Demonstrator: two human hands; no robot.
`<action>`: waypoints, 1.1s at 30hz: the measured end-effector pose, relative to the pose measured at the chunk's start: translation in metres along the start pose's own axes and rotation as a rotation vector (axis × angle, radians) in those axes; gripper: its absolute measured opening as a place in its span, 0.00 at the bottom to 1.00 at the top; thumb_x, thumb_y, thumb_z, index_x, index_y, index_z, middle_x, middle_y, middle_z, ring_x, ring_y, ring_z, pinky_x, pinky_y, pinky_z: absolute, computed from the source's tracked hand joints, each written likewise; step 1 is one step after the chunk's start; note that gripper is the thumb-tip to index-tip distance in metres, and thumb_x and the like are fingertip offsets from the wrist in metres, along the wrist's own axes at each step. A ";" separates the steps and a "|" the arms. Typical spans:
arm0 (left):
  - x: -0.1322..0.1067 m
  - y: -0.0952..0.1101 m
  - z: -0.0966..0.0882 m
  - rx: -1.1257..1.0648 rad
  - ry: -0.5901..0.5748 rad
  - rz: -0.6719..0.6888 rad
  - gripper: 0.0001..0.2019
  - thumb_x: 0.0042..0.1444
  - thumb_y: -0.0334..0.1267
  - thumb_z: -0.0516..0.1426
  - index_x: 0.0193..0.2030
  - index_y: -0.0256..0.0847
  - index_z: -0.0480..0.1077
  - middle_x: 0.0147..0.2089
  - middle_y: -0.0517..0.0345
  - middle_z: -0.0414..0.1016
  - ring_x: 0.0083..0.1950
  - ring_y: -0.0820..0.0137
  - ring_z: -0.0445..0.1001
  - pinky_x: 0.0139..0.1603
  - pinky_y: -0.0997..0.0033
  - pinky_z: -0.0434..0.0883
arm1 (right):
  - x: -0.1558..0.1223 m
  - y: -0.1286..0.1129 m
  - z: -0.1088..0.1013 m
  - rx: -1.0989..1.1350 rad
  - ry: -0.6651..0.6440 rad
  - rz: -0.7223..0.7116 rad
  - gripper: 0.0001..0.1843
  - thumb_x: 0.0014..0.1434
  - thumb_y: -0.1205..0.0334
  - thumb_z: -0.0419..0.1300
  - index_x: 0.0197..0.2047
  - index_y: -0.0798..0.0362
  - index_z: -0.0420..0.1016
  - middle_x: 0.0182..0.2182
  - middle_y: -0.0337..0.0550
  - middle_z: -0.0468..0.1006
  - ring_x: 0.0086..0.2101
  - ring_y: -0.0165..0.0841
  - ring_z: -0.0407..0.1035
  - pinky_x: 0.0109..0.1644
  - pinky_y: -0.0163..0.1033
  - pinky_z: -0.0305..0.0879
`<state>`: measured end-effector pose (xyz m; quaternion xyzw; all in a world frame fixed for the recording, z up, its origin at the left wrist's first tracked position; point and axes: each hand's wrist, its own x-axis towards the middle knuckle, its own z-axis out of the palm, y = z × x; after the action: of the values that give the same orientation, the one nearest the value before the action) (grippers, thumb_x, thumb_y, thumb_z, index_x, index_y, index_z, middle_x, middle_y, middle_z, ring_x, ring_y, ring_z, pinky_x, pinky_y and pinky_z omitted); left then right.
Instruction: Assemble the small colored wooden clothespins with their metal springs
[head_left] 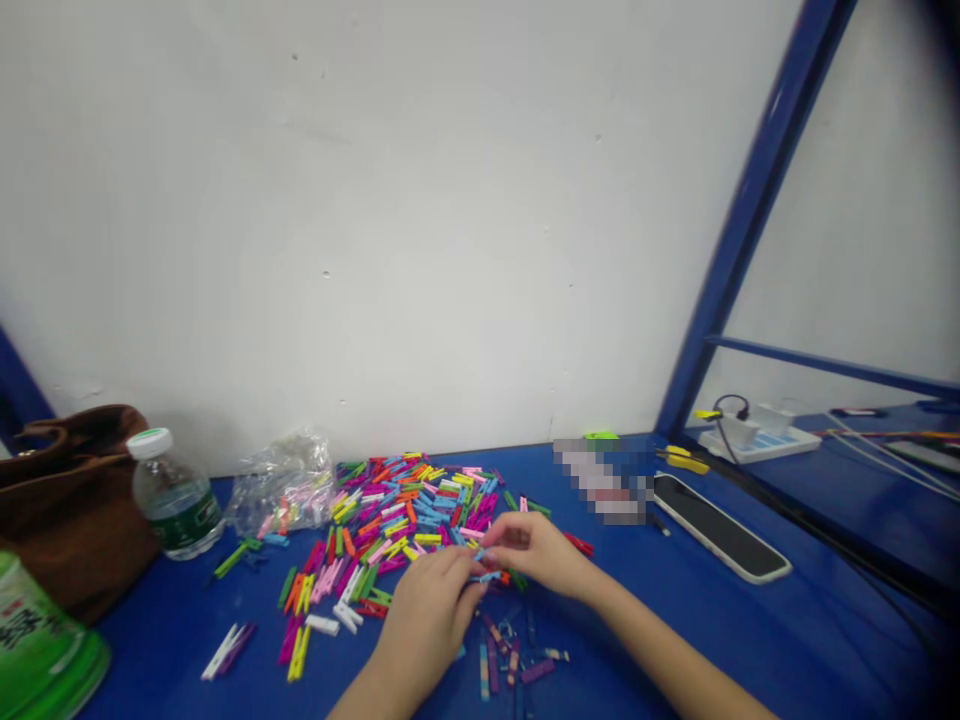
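On the blue bench (675, 640) beneath a white wall (375, 220), the left hand (427, 615) and right hand (536, 552) pinched a small blue clothespin (486, 577) beside heaped coloured clothespins (397, 520).

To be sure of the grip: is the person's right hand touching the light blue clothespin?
Touching: the head view shows the right hand with its fingertips on the light blue clothespin.

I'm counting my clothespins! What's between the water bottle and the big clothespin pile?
In the head view, a crumpled clear plastic bag lies between the water bottle and the clothespin pile. The bag holds pink clothespins.
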<state>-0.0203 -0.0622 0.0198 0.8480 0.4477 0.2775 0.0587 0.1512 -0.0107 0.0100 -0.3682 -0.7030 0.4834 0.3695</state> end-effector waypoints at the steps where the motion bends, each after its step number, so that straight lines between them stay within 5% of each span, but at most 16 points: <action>1: 0.000 0.001 0.000 -0.030 0.005 -0.009 0.07 0.53 0.33 0.50 0.37 0.43 0.66 0.39 0.57 0.72 0.41 0.67 0.70 0.42 0.67 0.67 | -0.001 0.002 0.003 0.103 0.009 0.029 0.14 0.42 0.57 0.63 0.30 0.58 0.71 0.22 0.38 0.73 0.24 0.28 0.67 0.29 0.34 0.62; 8: 0.001 0.010 0.000 -0.238 0.062 -0.056 0.07 0.54 0.32 0.49 0.36 0.44 0.66 0.37 0.60 0.73 0.40 0.71 0.70 0.41 0.74 0.67 | -0.008 0.004 0.019 0.588 0.108 0.150 0.16 0.38 0.56 0.66 0.31 0.56 0.73 0.21 0.36 0.72 0.22 0.26 0.65 0.26 0.32 0.61; 15: 0.001 0.012 0.001 -0.313 0.049 -0.094 0.06 0.54 0.32 0.50 0.34 0.43 0.67 0.36 0.61 0.73 0.39 0.71 0.71 0.41 0.74 0.66 | -0.009 -0.001 0.020 0.468 0.029 0.135 0.17 0.38 0.52 0.65 0.28 0.57 0.72 0.18 0.35 0.69 0.20 0.26 0.63 0.25 0.33 0.61; 21: 0.005 0.011 -0.003 -0.422 0.137 -0.214 0.06 0.53 0.35 0.50 0.34 0.42 0.67 0.38 0.58 0.72 0.40 0.69 0.70 0.41 0.70 0.67 | -0.009 -0.004 0.013 0.531 0.233 0.072 0.16 0.43 0.51 0.61 0.27 0.56 0.69 0.20 0.35 0.69 0.22 0.26 0.64 0.28 0.32 0.63; 25: 0.007 0.008 -0.002 -0.483 0.182 -0.298 0.07 0.53 0.38 0.51 0.33 0.40 0.67 0.33 0.57 0.71 0.35 0.69 0.70 0.35 0.70 0.68 | -0.013 -0.011 0.014 0.587 0.199 0.002 0.14 0.45 0.53 0.61 0.28 0.56 0.69 0.26 0.39 0.72 0.29 0.30 0.67 0.36 0.37 0.65; 33: 0.006 0.007 0.002 -0.507 0.125 -0.322 0.07 0.52 0.38 0.51 0.32 0.38 0.67 0.32 0.57 0.70 0.33 0.69 0.69 0.35 0.71 0.66 | -0.015 -0.011 0.027 0.413 0.249 -0.040 0.15 0.46 0.51 0.59 0.29 0.54 0.67 0.23 0.38 0.73 0.26 0.30 0.69 0.35 0.37 0.65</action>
<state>-0.0110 -0.0611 0.0231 0.7057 0.4957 0.4190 0.2842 0.1328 -0.0374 0.0115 -0.3275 -0.5457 0.5604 0.5301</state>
